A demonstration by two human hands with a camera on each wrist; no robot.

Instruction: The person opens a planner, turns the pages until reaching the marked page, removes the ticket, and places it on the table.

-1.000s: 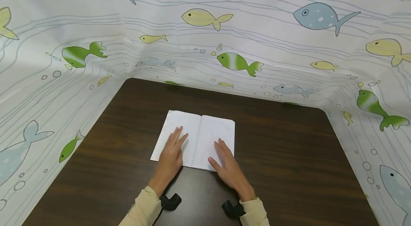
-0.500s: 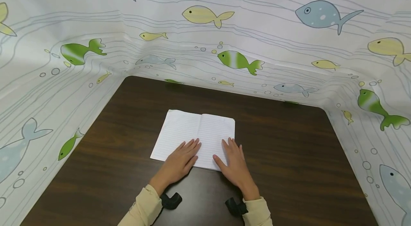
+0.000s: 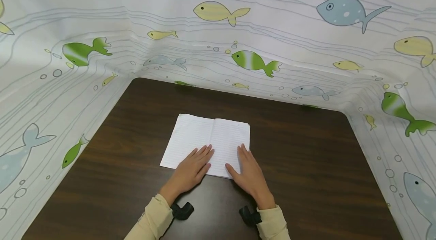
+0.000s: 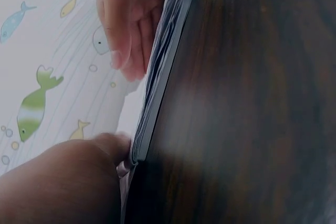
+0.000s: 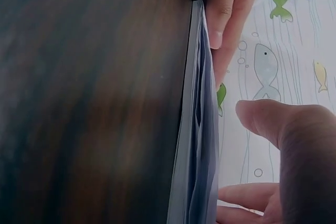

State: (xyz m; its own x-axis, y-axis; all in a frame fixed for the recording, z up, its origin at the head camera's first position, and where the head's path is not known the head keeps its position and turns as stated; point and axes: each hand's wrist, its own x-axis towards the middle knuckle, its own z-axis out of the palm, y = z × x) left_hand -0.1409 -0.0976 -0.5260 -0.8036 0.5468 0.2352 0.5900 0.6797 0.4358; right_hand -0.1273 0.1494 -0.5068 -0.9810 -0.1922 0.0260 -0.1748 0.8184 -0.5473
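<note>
An open notebook (image 3: pixel 195 134) with lined white pages lies flat on the dark wooden table. My left hand (image 3: pixel 190 170) rests with straight fingers across the lower part of the left page, its fingertips near the centre fold. On the right page's outer side is my right hand (image 3: pixel 251 173), fingers extended and thumb spread towards the middle. The left wrist view shows the page edges of the notebook (image 4: pixel 163 66) side-on, with the left hand (image 4: pixel 63 177) close against them. In the right wrist view the right hand (image 5: pixel 294 145) is beside the notebook (image 5: pixel 202 114).
The table (image 3: pixel 306 164) has a brown wood grain. A white sheet (image 3: pixel 286 47) printed with fish stands around its back and sides. Cream sleeves (image 3: pixel 151 213) and black wrist mounts (image 3: pixel 182 211) are on both forearms.
My left hand has moved right across the left page to the centre fold. The right hand has shifted slightly right towards the page's outer edge. The notebook stays open in place.
</note>
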